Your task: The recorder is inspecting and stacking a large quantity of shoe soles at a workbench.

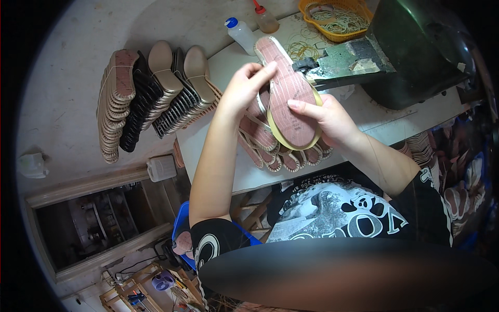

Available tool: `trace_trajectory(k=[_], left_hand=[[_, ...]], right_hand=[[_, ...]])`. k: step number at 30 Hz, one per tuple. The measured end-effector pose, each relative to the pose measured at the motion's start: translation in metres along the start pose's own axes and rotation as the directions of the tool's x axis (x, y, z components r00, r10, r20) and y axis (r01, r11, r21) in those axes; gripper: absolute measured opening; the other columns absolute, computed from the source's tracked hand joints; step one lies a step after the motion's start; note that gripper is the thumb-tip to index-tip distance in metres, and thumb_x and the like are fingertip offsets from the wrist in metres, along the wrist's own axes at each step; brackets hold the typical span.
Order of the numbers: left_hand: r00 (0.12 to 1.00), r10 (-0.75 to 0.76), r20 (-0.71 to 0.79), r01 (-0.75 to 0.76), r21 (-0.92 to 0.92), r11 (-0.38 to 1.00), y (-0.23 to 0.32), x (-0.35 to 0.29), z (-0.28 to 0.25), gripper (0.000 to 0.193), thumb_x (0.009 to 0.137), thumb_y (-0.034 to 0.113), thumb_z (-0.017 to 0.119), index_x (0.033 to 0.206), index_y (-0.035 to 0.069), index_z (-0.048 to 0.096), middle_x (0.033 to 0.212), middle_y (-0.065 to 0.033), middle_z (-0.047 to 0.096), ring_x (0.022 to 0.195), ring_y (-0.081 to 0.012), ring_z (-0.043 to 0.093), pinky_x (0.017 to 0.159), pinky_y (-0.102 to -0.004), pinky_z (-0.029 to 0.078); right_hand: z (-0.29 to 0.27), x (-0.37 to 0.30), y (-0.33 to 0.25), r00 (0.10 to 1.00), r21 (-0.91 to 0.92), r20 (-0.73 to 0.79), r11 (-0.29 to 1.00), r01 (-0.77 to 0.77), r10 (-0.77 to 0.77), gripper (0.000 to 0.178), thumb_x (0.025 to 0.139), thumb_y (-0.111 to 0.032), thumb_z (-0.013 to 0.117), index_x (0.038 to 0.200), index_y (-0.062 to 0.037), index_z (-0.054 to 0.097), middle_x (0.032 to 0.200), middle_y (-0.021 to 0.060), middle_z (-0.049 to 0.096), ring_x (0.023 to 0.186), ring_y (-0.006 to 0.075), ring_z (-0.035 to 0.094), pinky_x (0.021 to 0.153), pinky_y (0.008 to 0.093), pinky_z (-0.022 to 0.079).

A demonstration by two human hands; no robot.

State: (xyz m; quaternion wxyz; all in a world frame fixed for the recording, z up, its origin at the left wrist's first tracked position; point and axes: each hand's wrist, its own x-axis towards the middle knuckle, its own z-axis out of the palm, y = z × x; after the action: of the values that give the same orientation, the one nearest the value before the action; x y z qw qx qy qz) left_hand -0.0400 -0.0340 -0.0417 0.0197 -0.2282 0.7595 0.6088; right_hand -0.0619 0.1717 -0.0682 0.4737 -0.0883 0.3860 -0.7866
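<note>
Both my hands hold up a pink shoe insole with stitched lines and a pale yellow rim showing along its wide end. My left hand grips its narrow upper part, thumb on top and fingers behind. At the wide end, my right hand pinches the right edge, its thumb lying on the pink face. Below and behind it, several similar pink insoles lie overlapping on the white table. The fingers under the held piece are mostly hidden.
Tied stacks of insoles stand at the left. Behind my hands are a blue-capped bottle, a red-tipped bottle and a yellow basket of rubber bands. A dark green machine with a flat arm occupies the right.
</note>
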Motion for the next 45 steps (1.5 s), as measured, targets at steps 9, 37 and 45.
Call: trace_trajectory(k=[9, 37, 45], left_hand=[[0.985, -0.063, 0.159, 0.106, -0.277, 0.955, 0.009, -0.013, 0.007, 0.045, 0.076, 0.012, 0.077, 0.110, -0.008, 0.055, 0.100, -0.0135, 0.064, 0.088, -0.0179, 0.064, 0.081, -0.0291, 0.052], [0.944, -0.037, 0.329, -0.148, 0.520, 0.841, 0.046, 0.021, -0.030, 0.043, 0.077, 0.041, 0.077, 0.085, 0.004, 0.056, 0.069, 0.0024, 0.052, 0.064, -0.0062, 0.047, 0.056, -0.0218, 0.039], [0.974, -0.103, 0.203, -0.012, 0.500, 0.866, 0.039, -0.008, -0.022, 0.042, 0.080, 0.042, 0.073, 0.081, 0.003, 0.058, 0.070, -0.0021, 0.059, 0.064, -0.0079, 0.052, 0.056, -0.0226, 0.042]], right_hand=[[0.005, -0.021, 0.002, 0.966, -0.162, 0.099, 0.962, -0.222, 0.239, 0.035, 0.090, -0.021, 0.063, 0.113, 0.0048, 0.057, 0.095, 0.0135, 0.068, 0.079, 0.0168, 0.068, 0.066, 0.0261, 0.058], [0.022, 0.015, -0.006, 0.988, 0.080, -0.154, 0.997, -0.021, 0.033, 0.039, 0.098, -0.032, 0.051, 0.113, 0.0037, 0.060, 0.097, 0.0140, 0.068, 0.080, 0.0174, 0.069, 0.070, 0.0241, 0.057], [0.017, 0.016, -0.009, 0.987, -0.065, -0.159, 0.998, -0.023, 0.012, 0.041, 0.097, -0.037, 0.051, 0.109, 0.0010, 0.062, 0.095, 0.0103, 0.068, 0.080, 0.0148, 0.068, 0.068, 0.0242, 0.058]])
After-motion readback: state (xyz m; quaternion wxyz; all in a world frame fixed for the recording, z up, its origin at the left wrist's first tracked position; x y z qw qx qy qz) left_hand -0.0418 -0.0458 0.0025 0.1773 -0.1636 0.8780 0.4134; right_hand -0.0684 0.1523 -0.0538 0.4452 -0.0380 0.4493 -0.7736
